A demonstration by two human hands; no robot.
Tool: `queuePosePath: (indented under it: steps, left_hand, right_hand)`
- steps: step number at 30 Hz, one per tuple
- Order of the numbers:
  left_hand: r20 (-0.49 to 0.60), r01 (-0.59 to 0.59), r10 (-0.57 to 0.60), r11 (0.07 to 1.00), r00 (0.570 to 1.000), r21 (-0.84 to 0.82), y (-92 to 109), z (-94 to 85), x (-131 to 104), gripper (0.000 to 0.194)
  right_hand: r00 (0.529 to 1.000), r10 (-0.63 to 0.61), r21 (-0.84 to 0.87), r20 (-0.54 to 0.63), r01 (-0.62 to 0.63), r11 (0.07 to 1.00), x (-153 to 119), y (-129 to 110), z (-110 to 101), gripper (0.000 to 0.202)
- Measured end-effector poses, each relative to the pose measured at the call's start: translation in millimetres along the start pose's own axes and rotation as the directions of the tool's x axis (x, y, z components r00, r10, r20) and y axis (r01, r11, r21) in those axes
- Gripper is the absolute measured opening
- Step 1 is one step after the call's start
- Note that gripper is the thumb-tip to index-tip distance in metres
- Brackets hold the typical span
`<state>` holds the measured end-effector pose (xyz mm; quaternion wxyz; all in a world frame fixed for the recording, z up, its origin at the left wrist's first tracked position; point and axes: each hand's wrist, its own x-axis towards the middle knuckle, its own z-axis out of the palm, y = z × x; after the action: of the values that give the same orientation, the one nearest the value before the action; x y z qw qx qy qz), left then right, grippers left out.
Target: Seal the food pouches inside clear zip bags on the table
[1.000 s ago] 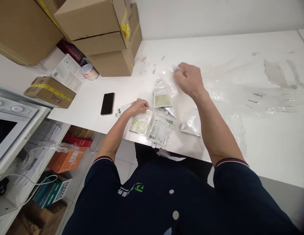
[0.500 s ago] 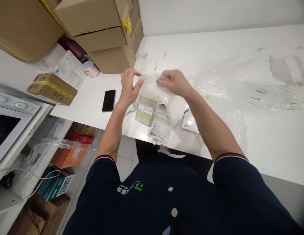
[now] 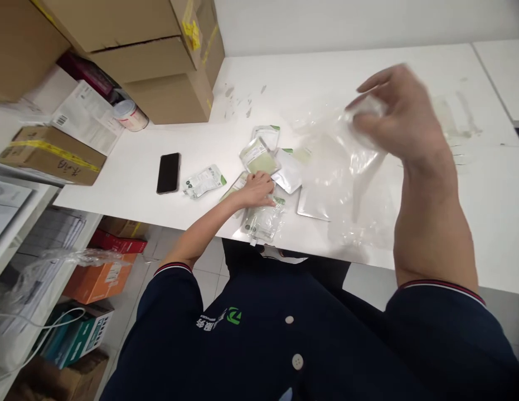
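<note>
Clear, thin plastic bag hangs crumpled from the right hand, raised above the white surface; the fingers pinch it by a bunched top edge, and the rest trails down toward the surface near a flat silver foil pouch. The film looks very light, limp and slippery, likely to cling and fold on itself; a pinch at the open rim seems the surest hold, since the middle would only slide. The left hand lies low, fingers curled down onto a cluster of small clear sachets with pale green contents near the front edge; whether it grips one or only presses, I cannot tell. These sachets look flat, light, a little stiff at the seams. A black phone lies well to the left, beyond it stacked brown cardboard boxes.
</note>
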<state>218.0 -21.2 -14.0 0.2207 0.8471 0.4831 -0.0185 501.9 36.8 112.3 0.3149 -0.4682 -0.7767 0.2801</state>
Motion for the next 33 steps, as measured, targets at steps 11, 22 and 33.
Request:
queuePosePath:
  steps: [11,22,33]
  left_hand:
    - [-0.435,-0.228,0.107,0.944,0.894,-0.237,-8.3,-50.8,-15.2,0.017]
    - [-0.402,-0.16,-0.247,0.644,0.882,-0.748,-28.2,-64.2,-6.5,0.04]
    - [-0.888,-0.295,0.156,0.955,0.433,0.023,49.3,-147.1,6.9,0.041]
  right_hand:
    - [0.765,0.085,0.038,0.638,-0.142,0.989,2.1,17.2,65.1,0.04]
    - [0.985,-0.024,0.084,0.17,0.01,0.996,32.2,-30.1,58.7,0.018]
    - [0.981,-0.092,0.224,0.171,0.052,0.973,25.6,-57.3,14.5,0.026]
